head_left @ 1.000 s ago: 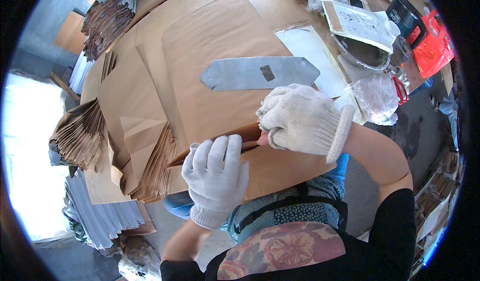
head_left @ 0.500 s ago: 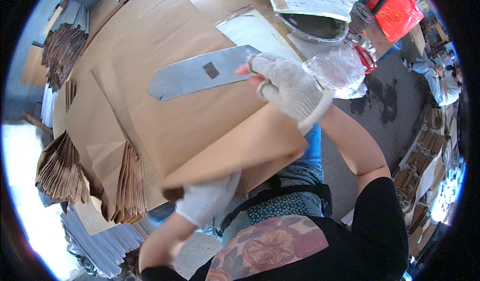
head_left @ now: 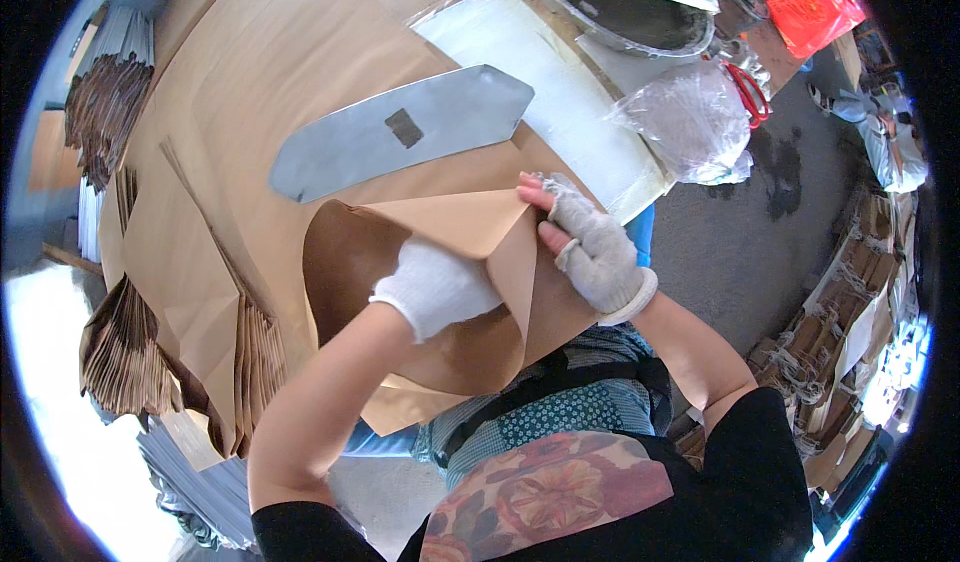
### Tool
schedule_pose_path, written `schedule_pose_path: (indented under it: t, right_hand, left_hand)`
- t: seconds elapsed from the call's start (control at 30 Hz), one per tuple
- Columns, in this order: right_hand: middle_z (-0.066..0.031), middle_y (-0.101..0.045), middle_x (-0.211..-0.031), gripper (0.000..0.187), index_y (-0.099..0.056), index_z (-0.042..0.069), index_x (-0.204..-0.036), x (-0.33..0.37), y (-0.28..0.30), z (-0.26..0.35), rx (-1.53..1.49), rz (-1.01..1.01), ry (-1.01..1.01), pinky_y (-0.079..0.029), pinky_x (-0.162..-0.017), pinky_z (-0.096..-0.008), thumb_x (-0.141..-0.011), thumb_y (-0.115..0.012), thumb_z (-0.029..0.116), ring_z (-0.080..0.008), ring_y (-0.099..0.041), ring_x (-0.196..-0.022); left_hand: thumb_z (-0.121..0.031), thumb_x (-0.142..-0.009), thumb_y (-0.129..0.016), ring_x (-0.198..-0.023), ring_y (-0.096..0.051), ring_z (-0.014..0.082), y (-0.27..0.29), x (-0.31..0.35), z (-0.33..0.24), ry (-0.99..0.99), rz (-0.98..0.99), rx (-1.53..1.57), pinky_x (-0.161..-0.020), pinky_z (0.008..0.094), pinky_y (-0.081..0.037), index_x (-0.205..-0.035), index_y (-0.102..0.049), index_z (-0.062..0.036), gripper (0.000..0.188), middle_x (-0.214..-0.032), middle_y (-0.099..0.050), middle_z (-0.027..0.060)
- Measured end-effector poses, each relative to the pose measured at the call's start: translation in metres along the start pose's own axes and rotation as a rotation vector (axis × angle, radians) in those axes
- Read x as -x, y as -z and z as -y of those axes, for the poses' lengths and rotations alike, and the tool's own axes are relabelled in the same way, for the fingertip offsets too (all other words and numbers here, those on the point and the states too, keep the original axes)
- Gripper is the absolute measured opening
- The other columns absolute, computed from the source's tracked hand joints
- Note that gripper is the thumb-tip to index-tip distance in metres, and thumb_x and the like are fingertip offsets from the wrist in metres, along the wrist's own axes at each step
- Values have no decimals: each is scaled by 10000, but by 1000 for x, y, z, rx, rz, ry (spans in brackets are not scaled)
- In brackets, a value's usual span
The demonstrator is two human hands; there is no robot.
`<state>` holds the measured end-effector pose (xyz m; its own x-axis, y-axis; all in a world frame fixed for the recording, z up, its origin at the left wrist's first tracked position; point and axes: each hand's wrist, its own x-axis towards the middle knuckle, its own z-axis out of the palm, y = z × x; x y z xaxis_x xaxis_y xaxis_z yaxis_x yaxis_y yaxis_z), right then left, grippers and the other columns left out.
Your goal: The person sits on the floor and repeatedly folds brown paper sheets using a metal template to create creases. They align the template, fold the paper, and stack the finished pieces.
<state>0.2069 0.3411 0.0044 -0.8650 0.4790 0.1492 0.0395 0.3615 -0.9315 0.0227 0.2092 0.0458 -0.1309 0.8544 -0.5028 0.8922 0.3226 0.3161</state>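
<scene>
Left hand (head_left: 438,280) inside bag (head_left: 440,220), reaching rightward, grip hidden; right hand (head_left: 592,250) outside, parted, touching bag's right end

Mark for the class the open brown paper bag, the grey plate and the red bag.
Brown paper bag (head_left: 452,220): head view, upper folded flap.
Grey plate (head_left: 445,117): head view, face beside the dark patch.
Red bag (head_left: 815,10): head view, middle of its side.
</scene>
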Motion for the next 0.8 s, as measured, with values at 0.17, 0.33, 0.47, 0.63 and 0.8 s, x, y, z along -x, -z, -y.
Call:
schedule_pose_path:
  t: [0.17,0.33,0.47,0.63,0.8]
  right_hand:
    - [-210,-627,-1528,443,-618,12,-1496,-2,0,-11,-126,22,-25,-362,-1270,-443,-1060,-558,69,-354,-534,-1490]
    - [-252,-607,-1542,461,-611,19,-1513,-3,5,-12,-44,113,-9,-310,-1295,-463,-1077,-538,151,-378,-502,-1518]
    - [-258,-587,-1564,467,-613,33,-1518,-4,5,-13,-38,105,2,-282,-1308,-466,-1077,-544,173,-384,-483,-1534]
    - [-255,-586,-1563,471,-618,46,-1517,-7,1,-12,-53,128,-26,-276,-1313,-480,-1075,-565,202,-397,-492,-1523]
    - [-208,-593,-1571,516,-639,74,-1503,-6,7,-3,372,216,73,-306,-1303,-510,-1017,-646,248,-417,-485,-1519]
  left_hand:
    - [-249,-928,-703,-1164,-671,229,-6,20,13,222,89,1531,-1046,320,-510,-1400,-626,-6,536,-1186,-719,145]
    - [-140,-991,-667,-1185,-724,339,3,45,14,139,324,2030,-1047,488,-578,-1458,-573,44,511,-1368,-695,230]
    - [-135,-1011,-617,-1135,-750,409,43,46,31,146,375,1591,-993,461,-614,-1320,-665,75,377,-1196,-756,239]
    - [-307,-988,-604,-1137,-731,386,-30,18,28,-144,-329,-69,-985,485,-584,-1220,-778,-132,338,-1260,-767,153]
    - [-373,-929,-759,-1345,-635,263,101,2,15,276,829,336,-1154,378,-467,-1426,-670,-69,589,-1437,-688,178]
